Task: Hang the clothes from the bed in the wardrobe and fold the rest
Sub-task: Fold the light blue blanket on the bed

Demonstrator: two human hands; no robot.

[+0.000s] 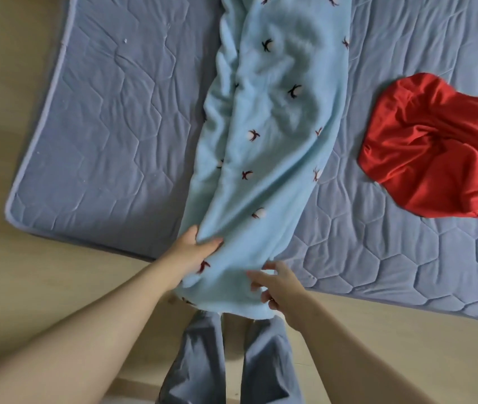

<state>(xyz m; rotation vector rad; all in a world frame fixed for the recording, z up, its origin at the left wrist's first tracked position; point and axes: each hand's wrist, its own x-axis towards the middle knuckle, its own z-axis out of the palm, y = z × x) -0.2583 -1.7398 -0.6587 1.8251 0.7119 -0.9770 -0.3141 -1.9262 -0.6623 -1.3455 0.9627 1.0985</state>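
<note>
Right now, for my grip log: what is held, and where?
Both hands grip the light blue fleece at its near end: left hand on its left edge, right hand on its right.

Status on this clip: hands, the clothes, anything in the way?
Left hand grips blue fleece at near end; right hand holds same end. Fleece stretched along bed, near end over edge. Red cloth apart, right; nothing blocking.

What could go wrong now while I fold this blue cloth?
The blue cloth hangs past the bed edge; if the left hand or right hand slips, its end may drop to the floor.
It is bunched along one side, so folding now may trap creases.
The red garment lies close; a swing might catch it.
</note>
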